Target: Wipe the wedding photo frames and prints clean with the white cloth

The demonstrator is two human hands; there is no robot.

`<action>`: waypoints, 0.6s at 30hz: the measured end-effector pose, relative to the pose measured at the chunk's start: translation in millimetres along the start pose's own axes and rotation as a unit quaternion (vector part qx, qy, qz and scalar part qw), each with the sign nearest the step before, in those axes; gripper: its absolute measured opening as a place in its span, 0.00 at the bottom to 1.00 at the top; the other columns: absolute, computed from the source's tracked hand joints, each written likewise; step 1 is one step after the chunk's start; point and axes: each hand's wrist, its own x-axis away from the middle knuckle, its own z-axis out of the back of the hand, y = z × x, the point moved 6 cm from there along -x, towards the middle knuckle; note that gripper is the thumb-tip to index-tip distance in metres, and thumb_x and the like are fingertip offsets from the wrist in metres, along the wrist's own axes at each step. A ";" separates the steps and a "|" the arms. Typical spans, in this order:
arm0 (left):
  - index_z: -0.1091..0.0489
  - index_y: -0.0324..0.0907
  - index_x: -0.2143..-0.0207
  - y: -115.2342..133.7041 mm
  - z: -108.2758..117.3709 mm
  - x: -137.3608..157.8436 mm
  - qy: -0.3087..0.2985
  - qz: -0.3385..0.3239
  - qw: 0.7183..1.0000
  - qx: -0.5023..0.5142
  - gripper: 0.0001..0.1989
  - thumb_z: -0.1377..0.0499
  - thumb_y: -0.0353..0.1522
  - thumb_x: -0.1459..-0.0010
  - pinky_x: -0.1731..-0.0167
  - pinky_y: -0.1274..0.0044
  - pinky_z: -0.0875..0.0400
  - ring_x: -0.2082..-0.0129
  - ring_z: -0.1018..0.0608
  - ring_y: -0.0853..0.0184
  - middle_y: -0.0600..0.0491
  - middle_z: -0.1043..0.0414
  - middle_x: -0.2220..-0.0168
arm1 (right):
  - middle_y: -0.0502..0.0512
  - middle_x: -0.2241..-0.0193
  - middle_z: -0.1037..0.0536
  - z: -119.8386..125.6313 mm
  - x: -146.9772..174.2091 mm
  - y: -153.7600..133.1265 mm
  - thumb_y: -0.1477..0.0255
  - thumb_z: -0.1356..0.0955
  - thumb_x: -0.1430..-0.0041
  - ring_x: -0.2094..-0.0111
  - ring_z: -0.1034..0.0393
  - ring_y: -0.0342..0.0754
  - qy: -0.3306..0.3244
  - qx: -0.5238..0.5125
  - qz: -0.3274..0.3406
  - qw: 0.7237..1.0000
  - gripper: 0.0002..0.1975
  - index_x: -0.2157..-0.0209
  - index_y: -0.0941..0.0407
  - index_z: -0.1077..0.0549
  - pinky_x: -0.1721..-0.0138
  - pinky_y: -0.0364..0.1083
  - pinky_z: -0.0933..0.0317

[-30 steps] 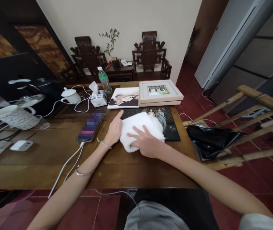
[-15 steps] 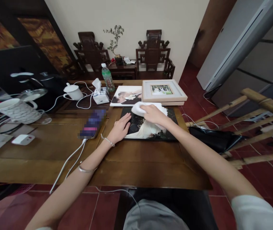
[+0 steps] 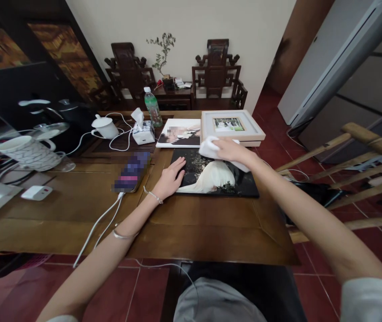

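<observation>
The wooden table (image 3: 204, 232) is nearest, and on it lies a dark photo panel (image 3: 216, 174). At the panel's left edge, the left hand (image 3: 171, 177) rests flat, its fingers extended and grasping nothing. Left of the panel is a phone (image 3: 132, 172) with a white cable (image 3: 102, 219). Over the panel's far edge, the right hand (image 3: 228, 150) grasps a white cloth (image 3: 208, 146); I cannot see every fingertip. Just beyond the panel are a white-edged picture (image 3: 182, 136) and a pale frame (image 3: 249, 127). Beyond the panel, to its left, stands a bottle (image 3: 153, 108).
</observation>
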 end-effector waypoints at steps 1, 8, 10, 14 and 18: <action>0.35 0.39 0.43 -0.2 0.0 0.2 0.002 0.002 1.000 0.000 0.22 0.54 0.36 0.36 0.38 0.61 0.44 0.37 0.38 0.59 0.45 0.39 0.38 | 0.65 0.55 0.26 1.7 13.2 15.8 0.78 0.40 0.47 0.56 0.32 0.58 -0.002 0.009 -0.023 1.000 0.19 0.54 0.60 0.29 0.59 0.48 0.41; 0.35 0.38 0.44 0.7 0.3 1.0 0.004 0.007 1.000 -0.006 0.22 0.54 0.36 0.36 0.38 0.61 0.44 0.37 0.38 0.59 0.44 0.38 0.39 | 0.57 0.72 0.29 -7.5 112.7 32.4 0.82 0.42 0.51 0.67 0.34 0.52 -0.011 0.055 -0.018 0.998 0.14 0.66 0.57 0.31 0.65 0.46 0.44; 0.35 0.37 0.44 0.7 0.2 1.1 0.005 0.008 1.000 -0.008 0.22 0.54 0.36 0.36 0.38 0.62 0.44 0.37 0.38 0.59 0.43 0.39 0.39 | 0.56 0.72 0.30 -12.7 143.4 14.8 0.83 0.42 0.52 0.68 0.35 0.51 -0.014 0.049 0.008 0.999 0.13 0.68 0.56 0.31 0.65 0.46 0.44; 0.35 0.36 0.44 0.1 0.5 1.3 0.007 0.008 1.000 -0.013 0.22 0.54 0.36 0.36 0.38 0.61 0.43 0.37 0.38 0.58 0.42 0.39 0.39 | 0.58 0.67 0.29 -15.3 185.4 -16.4 0.84 0.41 0.54 0.63 0.34 0.52 -0.009 0.012 0.044 0.999 0.14 0.69 0.55 0.31 0.61 0.46 0.42; 0.35 0.37 0.44 -0.3 0.8 1.2 -0.002 0.002 1.000 -0.015 0.22 0.54 0.37 0.36 0.38 0.60 0.43 0.37 0.38 0.58 0.42 0.39 0.38 | 0.59 0.66 0.28 -13.9 175.2 -13.1 0.84 0.41 0.54 0.63 0.34 0.53 -0.015 0.014 0.034 0.999 0.14 0.69 0.55 0.31 0.61 0.47 0.42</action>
